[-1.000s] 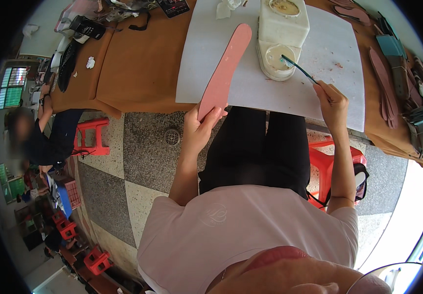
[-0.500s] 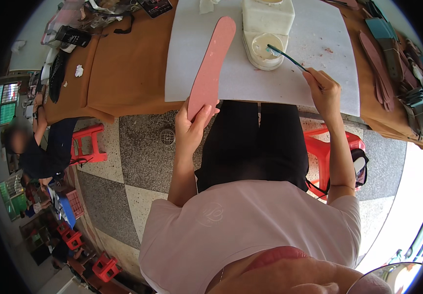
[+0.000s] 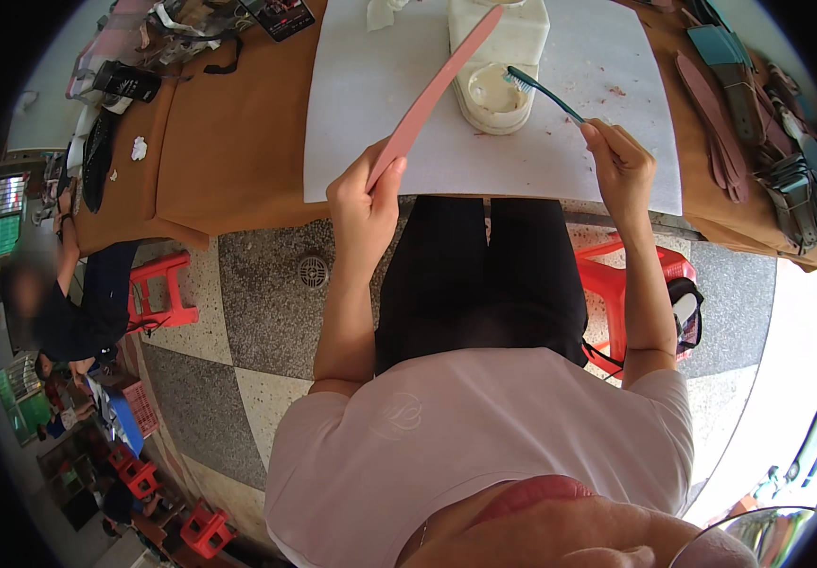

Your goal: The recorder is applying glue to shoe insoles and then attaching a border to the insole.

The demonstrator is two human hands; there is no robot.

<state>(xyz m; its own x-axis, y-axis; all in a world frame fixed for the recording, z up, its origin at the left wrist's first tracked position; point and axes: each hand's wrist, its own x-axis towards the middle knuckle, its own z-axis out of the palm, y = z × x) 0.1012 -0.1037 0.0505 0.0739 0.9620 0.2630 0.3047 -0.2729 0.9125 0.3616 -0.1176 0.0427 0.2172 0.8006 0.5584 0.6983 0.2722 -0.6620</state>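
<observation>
My left hand (image 3: 365, 210) grips the lower end of a long pink insole-shaped piece (image 3: 432, 95), closed with the thumb on one side. The piece is turned nearly edge-on, and its upper end reaches in front of a white container (image 3: 522, 43). Between its fingers my right hand (image 3: 624, 170) pinches the handle of a teal toothbrush (image 3: 560, 102). The brush's bristled head is at the rim of the container's round cup (image 3: 495, 95), which holds a pale substance. Whether the bristles touch the rim, I cannot tell.
A white board (image 3: 597, 66) lies on the brown-covered table (image 3: 228, 114), with small pink scraps on it. Pink strips (image 3: 711, 123) and teal bundled pieces (image 3: 791, 194) lie at the right. A black cup (image 3: 127, 81) stands far left. Red stools (image 3: 162, 293) and another person (image 3: 72, 303) are beyond.
My left hand has turned the pink piece from its broad face to nearly edge-on and raised it slightly. The toothbrush head has shifted from inside the cup to its right rim.
</observation>
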